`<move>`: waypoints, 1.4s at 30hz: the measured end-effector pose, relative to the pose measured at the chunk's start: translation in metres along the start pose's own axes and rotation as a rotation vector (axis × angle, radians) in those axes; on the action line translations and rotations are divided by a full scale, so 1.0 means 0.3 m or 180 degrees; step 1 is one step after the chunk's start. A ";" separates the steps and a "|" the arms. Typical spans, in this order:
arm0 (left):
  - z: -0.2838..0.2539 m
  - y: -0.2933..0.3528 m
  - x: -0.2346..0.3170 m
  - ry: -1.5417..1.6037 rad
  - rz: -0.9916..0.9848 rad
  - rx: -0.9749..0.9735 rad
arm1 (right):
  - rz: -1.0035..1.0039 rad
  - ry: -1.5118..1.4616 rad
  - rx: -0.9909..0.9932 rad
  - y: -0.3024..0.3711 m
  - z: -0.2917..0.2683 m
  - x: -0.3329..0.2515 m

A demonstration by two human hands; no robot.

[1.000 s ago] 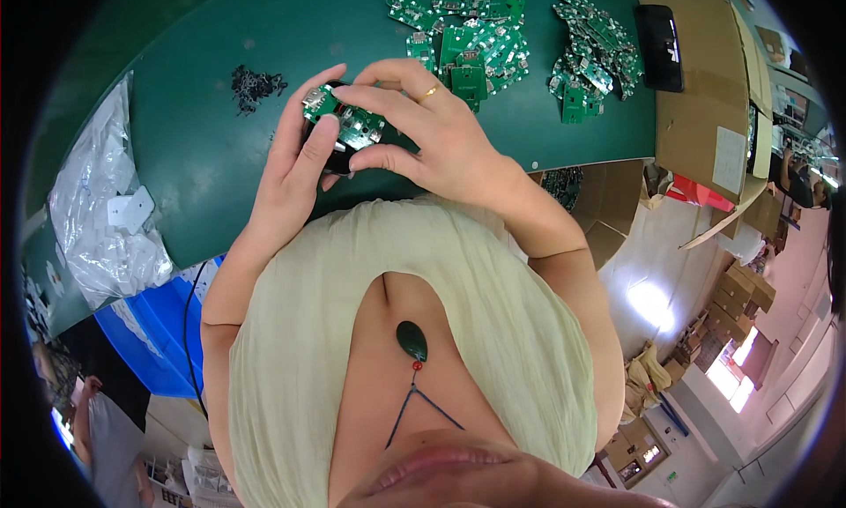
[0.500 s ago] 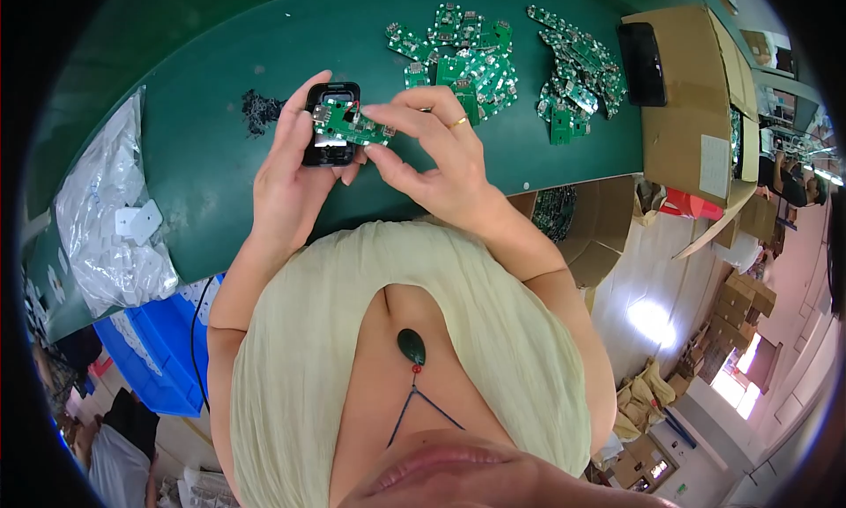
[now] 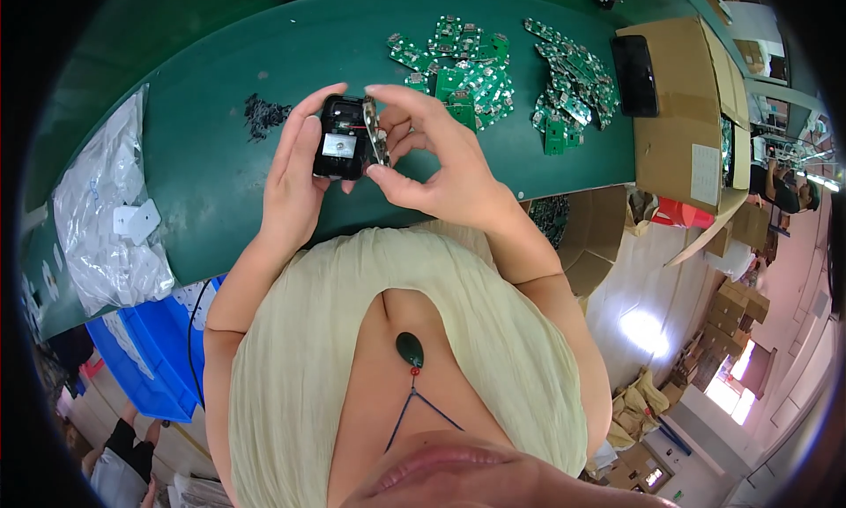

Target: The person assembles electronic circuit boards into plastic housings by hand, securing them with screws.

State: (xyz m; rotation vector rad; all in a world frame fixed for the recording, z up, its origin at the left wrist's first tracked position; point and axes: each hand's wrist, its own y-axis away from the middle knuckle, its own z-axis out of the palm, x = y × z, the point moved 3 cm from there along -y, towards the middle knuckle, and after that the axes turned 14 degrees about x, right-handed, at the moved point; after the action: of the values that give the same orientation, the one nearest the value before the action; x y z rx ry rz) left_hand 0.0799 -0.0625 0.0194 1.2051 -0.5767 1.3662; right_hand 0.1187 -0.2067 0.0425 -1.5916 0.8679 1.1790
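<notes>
My left hand (image 3: 296, 160) is closed round a black plastic housing (image 3: 330, 166), held above the green bench with its open side up. Inside the housing shows a silver-white block (image 3: 341, 145). Between the thumb and fingers of my right hand (image 3: 432, 151) is a circuit board (image 3: 374, 131), gripped by its edges and tilted up on end at the housing's right side. A red wire runs between the board and the housing's inside. Several fingers of the right hand curl behind the board.
Two heaps of green circuit boards (image 3: 476, 81) (image 3: 577, 81) lie beyond my right hand. A black phone-like slab (image 3: 636, 76) leans on a cardboard box (image 3: 683, 111). Small black bits (image 3: 264, 116) lie left of my hands, and a clear plastic bag (image 3: 115, 217) farther left. A blue bin (image 3: 154, 358) stands below.
My right hand has turned the board from lying flat over the housing to standing on edge at its right, uncovering the inside. The view has shifted slightly.
</notes>
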 end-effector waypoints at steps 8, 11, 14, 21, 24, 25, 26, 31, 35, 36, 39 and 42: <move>-0.006 -0.030 -0.031 0.0228 -0.0779 -0.0181 | -0.2035 0.2065 -0.0097 0.007 0.053 -0.051; -0.010 -0.035 -0.029 0.0368 -0.1042 0.0049 | -0.2039 0.2170 -0.0262 0.010 0.047 -0.042; -0.027 -0.042 -0.039 0.0562 -0.1104 0.0133 | -0.2026 0.1728 -0.0036 0.004 0.037 -0.015; -0.005 -0.014 0.001 0.0438 -0.0809 0.0032 | -0.1415 0.0667 -0.0264 -0.031 0.008 0.025; -0.013 -0.018 -0.006 0.0327 -0.0656 0.0061 | -0.1495 0.0617 -0.0094 -0.027 0.024 0.034; -0.016 -0.023 -0.010 0.0260 -0.0570 0.0067 | -0.1694 0.0792 0.0034 -0.022 0.036 0.034; -0.014 -0.024 -0.013 0.0264 -0.0571 0.0070 | -0.1894 0.0967 0.0163 -0.017 0.040 0.033; -0.027 -0.040 -0.030 0.0369 -0.0460 0.0140 | -0.2072 0.0904 0.0270 0.000 0.058 0.074; -0.028 -0.042 -0.054 0.0291 -0.0351 0.0121 | -0.2457 0.1090 0.0426 0.016 0.065 0.091; -0.033 -0.050 -0.058 0.0228 -0.0288 0.0167 | -0.2595 0.1215 0.0433 0.014 0.070 0.090; -0.038 -0.050 -0.044 -0.0131 -0.0154 0.0276 | -0.2726 0.1457 0.0346 0.009 0.078 0.071; -0.038 -0.034 -0.039 -0.0440 0.0067 0.0244 | -0.2732 0.1595 0.0382 0.001 0.077 0.044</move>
State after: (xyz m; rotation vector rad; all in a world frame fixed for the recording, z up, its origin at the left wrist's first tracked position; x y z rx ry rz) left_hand 0.0836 -0.0552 0.0018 1.3667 -0.6404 1.3400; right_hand 0.1154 -0.1848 0.0276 -1.8930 0.4333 0.1230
